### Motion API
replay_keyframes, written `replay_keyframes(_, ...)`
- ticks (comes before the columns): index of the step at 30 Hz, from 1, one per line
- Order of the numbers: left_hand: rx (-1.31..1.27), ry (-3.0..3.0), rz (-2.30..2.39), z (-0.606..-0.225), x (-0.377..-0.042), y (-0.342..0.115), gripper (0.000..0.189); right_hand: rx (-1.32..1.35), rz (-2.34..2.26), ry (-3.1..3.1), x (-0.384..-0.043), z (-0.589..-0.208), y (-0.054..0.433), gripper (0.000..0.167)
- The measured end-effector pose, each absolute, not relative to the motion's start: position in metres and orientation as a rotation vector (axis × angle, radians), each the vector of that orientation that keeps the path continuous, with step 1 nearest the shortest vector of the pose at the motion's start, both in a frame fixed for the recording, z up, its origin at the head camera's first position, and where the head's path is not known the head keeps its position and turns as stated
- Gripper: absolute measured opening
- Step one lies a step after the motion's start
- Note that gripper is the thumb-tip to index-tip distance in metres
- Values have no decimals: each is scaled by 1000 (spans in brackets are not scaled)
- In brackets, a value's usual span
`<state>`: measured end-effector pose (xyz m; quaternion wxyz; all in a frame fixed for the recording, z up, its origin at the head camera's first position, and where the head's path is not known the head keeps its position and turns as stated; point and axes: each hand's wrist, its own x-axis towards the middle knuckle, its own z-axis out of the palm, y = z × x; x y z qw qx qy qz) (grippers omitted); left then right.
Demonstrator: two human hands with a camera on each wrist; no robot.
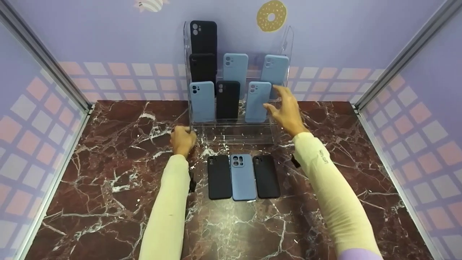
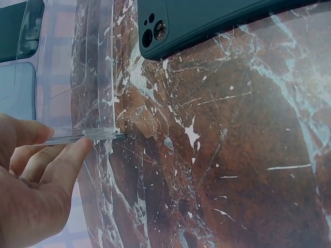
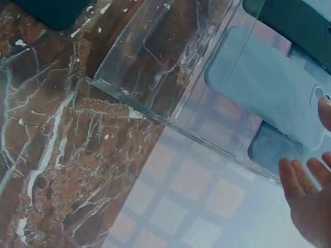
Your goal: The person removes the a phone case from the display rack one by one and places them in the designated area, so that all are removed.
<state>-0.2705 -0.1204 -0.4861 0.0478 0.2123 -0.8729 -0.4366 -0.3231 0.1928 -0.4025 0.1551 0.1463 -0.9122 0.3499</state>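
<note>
A clear acrylic stepped stand holds black and light blue phone cases in tiers. My left hand is at the stand's front left corner. In the left wrist view, thumb and fingers pinch the edge of its side panel. My right hand is at the right side, thumb and fingers spread beside the front-row light blue case. The right wrist view has that case overlapping another blue case behind it, with the right fingers apart from the thumb.
On the marble-patterned table in front of the stand lie a black case, a blue case and another black case, side by side. Behind the stand rises a purple wall with checks and a donut picture.
</note>
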Motion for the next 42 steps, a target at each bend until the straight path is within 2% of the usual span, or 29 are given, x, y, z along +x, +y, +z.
replay_keyframes(4, 646, -2659, -1331, -486, -270, -121, 28, 485, 991, -2621, -331, -400, 187, 70)
replay_keyframes(8, 647, -2654, -1334, -486, -269, -121, 28, 508, 994, -2621, -337, -398, 183, 65)
replay_keyframes(20, 638, -2659, -1325, -486, -269, -119, 25, 396, 1206, -2262, -342, -408, 181, 28)
replay_keyframes(27, 640, -2652, -1317, -486, -268, -120, 25, 335, 1301, -2127, -340, -412, 181, 14)
replay_keyframes(42, 654, -2639, -1333, -486, -269, -120, 25, 551, 1304, -1911, -315, -384, 201, 12)
